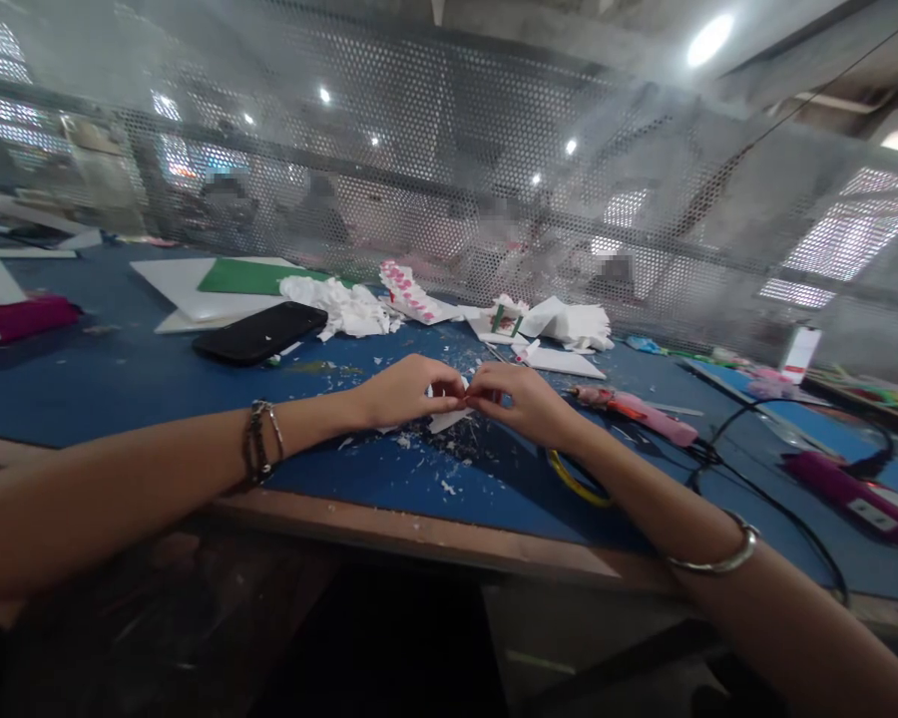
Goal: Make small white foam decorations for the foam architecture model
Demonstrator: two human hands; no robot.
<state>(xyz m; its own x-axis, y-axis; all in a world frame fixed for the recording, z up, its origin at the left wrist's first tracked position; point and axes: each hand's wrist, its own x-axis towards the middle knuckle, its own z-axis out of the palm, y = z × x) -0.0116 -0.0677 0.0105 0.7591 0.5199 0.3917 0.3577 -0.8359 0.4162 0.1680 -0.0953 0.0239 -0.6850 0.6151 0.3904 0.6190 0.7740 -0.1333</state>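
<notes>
My left hand and my right hand meet over the middle of the blue tabletop. The fingertips of both are pinched together at one spot. Whatever they hold there is too small and too covered by the fingers to name; a little white shows between them. Just under the fingertips lies a white scrap, among many tiny white shavings strewn on the table. A yellow ring, partly covered by my right forearm, rests on the tabletop.
A black phone lies left, by crumpled white tissue and a green sheet. To the right is a pink-handled corded tool; its black cable runs past my right forearm. Magenta power strips flank the workspace. Behind stands perforated metal mesh.
</notes>
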